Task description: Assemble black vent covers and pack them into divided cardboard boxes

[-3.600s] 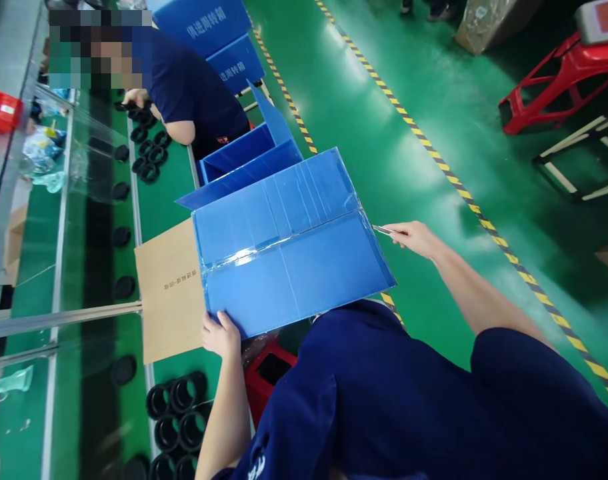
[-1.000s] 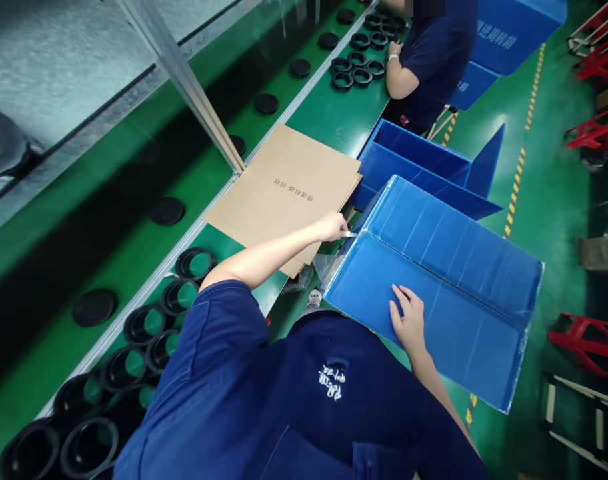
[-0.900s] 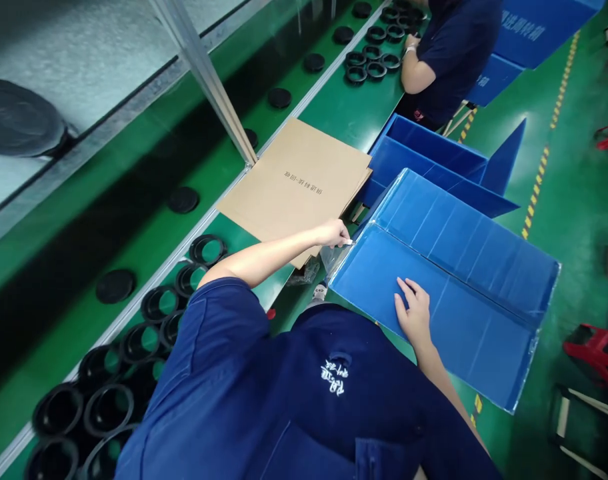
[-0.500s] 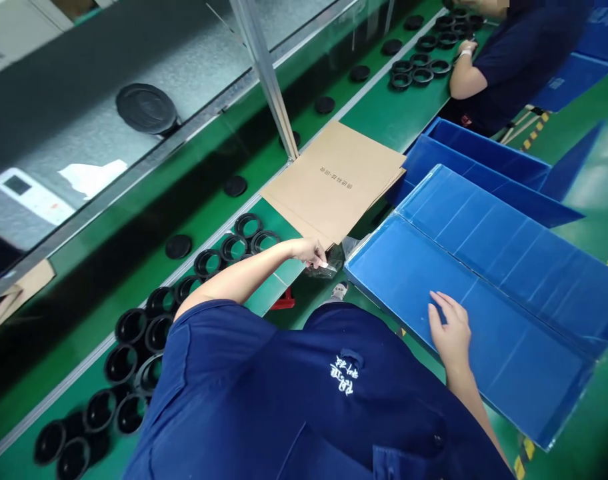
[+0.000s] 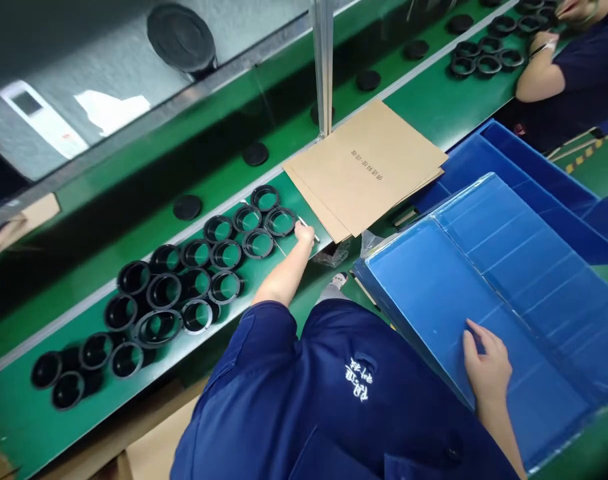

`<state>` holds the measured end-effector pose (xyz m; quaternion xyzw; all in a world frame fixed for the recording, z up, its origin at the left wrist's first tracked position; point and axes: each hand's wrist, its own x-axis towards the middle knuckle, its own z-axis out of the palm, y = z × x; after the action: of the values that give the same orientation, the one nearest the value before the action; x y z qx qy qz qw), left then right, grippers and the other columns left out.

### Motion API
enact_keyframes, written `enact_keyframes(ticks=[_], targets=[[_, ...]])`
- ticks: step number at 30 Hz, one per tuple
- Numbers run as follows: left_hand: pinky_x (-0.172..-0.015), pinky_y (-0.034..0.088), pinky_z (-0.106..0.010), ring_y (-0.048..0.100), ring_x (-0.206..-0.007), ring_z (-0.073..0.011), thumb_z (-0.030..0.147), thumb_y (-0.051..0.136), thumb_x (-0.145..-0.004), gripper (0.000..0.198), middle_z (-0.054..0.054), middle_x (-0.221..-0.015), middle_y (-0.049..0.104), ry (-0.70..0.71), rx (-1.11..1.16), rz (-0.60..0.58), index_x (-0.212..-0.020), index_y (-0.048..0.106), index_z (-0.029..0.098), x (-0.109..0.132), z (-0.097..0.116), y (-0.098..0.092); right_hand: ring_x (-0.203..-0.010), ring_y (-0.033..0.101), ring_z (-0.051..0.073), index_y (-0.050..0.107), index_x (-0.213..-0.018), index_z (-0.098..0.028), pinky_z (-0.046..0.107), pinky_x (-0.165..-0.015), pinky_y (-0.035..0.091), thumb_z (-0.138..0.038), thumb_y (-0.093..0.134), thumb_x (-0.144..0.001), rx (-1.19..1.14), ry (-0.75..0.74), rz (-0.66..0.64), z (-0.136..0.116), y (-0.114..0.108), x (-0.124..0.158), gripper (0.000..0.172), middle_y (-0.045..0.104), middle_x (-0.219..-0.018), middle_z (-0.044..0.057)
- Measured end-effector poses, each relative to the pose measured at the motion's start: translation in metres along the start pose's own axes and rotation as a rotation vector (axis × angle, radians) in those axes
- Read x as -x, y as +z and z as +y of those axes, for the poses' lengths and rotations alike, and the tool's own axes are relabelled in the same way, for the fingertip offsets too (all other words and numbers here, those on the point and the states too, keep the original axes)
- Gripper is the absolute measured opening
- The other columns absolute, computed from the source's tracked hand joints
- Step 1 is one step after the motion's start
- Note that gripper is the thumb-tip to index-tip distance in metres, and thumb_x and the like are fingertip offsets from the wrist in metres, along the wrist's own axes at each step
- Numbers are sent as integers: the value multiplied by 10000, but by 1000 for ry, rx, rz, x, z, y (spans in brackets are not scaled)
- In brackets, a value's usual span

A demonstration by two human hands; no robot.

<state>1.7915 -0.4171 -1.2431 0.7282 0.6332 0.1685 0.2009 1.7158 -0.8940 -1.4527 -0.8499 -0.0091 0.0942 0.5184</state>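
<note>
My left hand (image 5: pixel 305 233) is at the near edge of the green bench, closed around a thin, pale pen-like stick (image 5: pixel 315 237). Just left of that hand stand several black plastic rings (image 5: pixel 280 222), open in the middle and grouped in rows. A stack of brown cardboard sheets (image 5: pixel 369 173) with printed characters lies just to its right. My right hand (image 5: pixel 488 363) rests on the blue corrugated plastic box (image 5: pixel 434 287), fingers stretched out and holding nothing.
Black round caps (image 5: pixel 255 154) lie spaced along the green conveyor belt (image 5: pixel 214 177) behind the bench. A metal post (image 5: pixel 324 67) rises at the cardboard. Another blue box (image 5: pixel 529 173) sits beyond mine. A co-worker's arm (image 5: pixel 541 80) is at the far right, near more rings.
My left hand has moved left from the clear plastic bag below the cardboard to the bench edge beside the rings. My right hand stays on the blue box. The view has shifted.
</note>
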Motion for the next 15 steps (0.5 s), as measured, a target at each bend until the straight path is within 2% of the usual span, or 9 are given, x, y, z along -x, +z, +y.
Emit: enact_keyframes(ticks=[2,4,7,10,12,15], targets=[[-1121,455,-424,537,-1342,-309,48,724,-721,702,-171,-1394,568,41,0,47,-1381,530,190,-2,3,12,-1026,646,285,755,-1186,-137,464,-1012,489,-621,446,-968,26,-14,-27,-1,-7,-6,614,721,-1134,161],[-1193,386,-423,483,-1397,-295,40,694,-733,702,-143,-1446,561,198,-16,-15,-1399,545,204,6,0,23,-1005,640,279,747,-1186,-136,464,-1001,489,-639,436,-972,53,-15,-62,0,-12,-10,630,718,-1129,162],[-1128,457,-401,623,-1209,-244,60,600,-830,479,-110,-1254,699,450,-24,-335,-1292,652,173,35,-14,39,-1018,629,286,735,-1175,-139,468,-985,481,-657,435,-970,87,2,-115,1,-19,-13,633,711,-1124,165],[-1010,528,-367,689,-1028,-210,144,589,-905,236,-102,-1093,749,540,16,-638,-1074,752,160,71,-25,52,-981,629,285,719,-1158,-151,454,-928,484,-662,463,-955,131,53,-167,-2,-25,-17,607,700,-1104,158],[-1037,510,-368,685,-1061,-211,224,662,-907,150,-99,-1102,747,664,65,-766,-993,776,177,89,-24,57,-936,629,276,707,-1132,-152,438,-882,487,-666,488,-941,151,99,-196,-6,-29,-22,590,691,-1068,149],[-1111,456,-394,655,-1171,-229,297,728,-891,132,-102,-1214,715,829,82,-908,-959,791,203,101,-13,61,-890,616,262,687,-1073,-148,422,-847,486,-675,526,-919,158,167,-199,-12,-30,-27,572,667,-998,132]])
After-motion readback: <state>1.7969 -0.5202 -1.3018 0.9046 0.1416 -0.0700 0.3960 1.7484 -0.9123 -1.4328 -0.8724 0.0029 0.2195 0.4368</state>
